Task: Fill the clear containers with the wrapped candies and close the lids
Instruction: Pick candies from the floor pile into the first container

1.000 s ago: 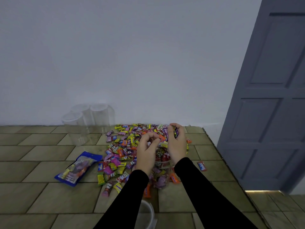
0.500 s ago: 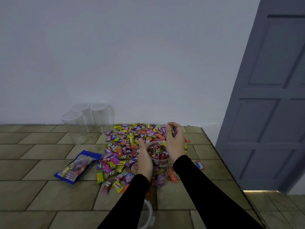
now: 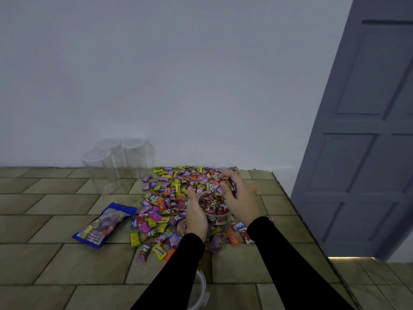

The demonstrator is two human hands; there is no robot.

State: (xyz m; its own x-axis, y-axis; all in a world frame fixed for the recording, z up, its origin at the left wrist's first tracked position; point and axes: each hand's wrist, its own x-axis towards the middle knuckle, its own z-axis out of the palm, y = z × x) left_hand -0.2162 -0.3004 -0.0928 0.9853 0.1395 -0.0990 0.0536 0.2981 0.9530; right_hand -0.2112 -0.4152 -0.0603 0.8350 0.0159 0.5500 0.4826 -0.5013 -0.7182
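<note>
Left hand (image 3: pixel 196 217) wrapped around the near left side of a clear container (image 3: pixel 215 217), fingers curled against its wall. Container upright on the tiled table (image 3: pixel 67 260), already holding a heap of wrapped candies nearly up to its open rim. Right hand (image 3: pixel 240 201) just above and to the right of that rim, fingers curled around a few candies, a purple one showing between fingers and thumb. Loose pile of candies (image 3: pixel 176 195) spread over the table to the left of and behind the container, reaching the wall; a few more scattered at its right side. Three empty clear containers (image 3: pixel 116 162) clustered upright at the back left, close against the wall, lids on or off impossible to tell. Blue candy bag (image 3: pixel 104 224) lying flat to the left of the pile. White-rimmed round thing (image 3: pixel 202 289) at the near edge, partly hidden behind the left black sleeve (image 3: pixel 176 271). Grey door (image 3: pixel 366 139) at the right.
</note>
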